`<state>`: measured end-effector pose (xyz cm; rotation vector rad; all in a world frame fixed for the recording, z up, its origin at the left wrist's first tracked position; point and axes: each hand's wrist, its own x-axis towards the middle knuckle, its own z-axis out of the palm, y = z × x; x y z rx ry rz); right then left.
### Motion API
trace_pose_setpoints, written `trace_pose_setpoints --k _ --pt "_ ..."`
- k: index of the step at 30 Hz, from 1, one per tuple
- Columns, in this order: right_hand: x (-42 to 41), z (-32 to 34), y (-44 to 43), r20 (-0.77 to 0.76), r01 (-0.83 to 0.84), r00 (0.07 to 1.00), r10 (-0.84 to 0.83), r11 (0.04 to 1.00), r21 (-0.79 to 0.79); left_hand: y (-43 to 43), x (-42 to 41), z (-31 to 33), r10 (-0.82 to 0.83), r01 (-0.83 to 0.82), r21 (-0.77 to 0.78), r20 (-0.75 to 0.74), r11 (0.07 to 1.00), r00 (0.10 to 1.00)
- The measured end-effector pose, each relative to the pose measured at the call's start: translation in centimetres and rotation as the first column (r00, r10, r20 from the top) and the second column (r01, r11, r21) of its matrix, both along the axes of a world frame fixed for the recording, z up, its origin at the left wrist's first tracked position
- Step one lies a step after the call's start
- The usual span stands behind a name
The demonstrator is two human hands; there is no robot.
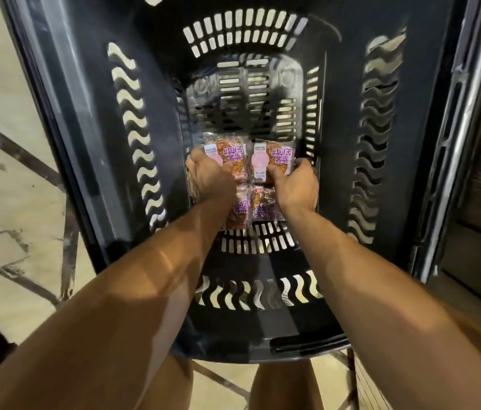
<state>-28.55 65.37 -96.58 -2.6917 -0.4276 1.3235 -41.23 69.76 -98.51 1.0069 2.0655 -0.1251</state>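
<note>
The left hand (209,179) curls over the far-left snack packet (228,150), and the right hand (295,187) pinches the far-right snack packet (277,156). Both packets lie at the bottom of a deep black slotted basket (85,128). Two nearer packets (264,204) lie side by side, making four. The basket stands on a pale tiled floor (2,161).

Snack packets (246,176) in basket (85,113)

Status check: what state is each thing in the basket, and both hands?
basket: upright, four packets inside.
left packet: flat, left hand grips its edge.
right packet: flat, right hand pinches it.
near packets: flat, side by side, partly hidden by the wrists.
</note>
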Motion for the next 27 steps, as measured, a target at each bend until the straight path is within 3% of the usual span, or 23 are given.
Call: trace_pose_setpoints --k 7,14,21,27 --pt "0.0 -1.0 -0.1 -0.014 0.042 0.999 -0.042 0.999 0.029 0.5 0.0 -0.3 -0.012 0.014 -0.036 0.055 0.999 0.998" --pt "0.0 -0.5 -0.1 -0.114 0.210 0.974 -0.198 0.972 0.107 0.8 -0.2 0.3 0.110 -0.108 -0.031 0.066 0.994 0.992" --pt "0.7 2.4 -1.1 -0.147 0.258 0.960 -0.236 0.953 0.156 0.2 -0.9 2.7 0.109 -0.096 -0.068 0.220 0.993 0.969" --pt "1.0 9.2 -1.3 -0.175 0.338 0.937 -0.301 0.906 0.253 0.8 -2.0 10.0 0.187 -0.171 -0.075 0.382 0.982 0.905"
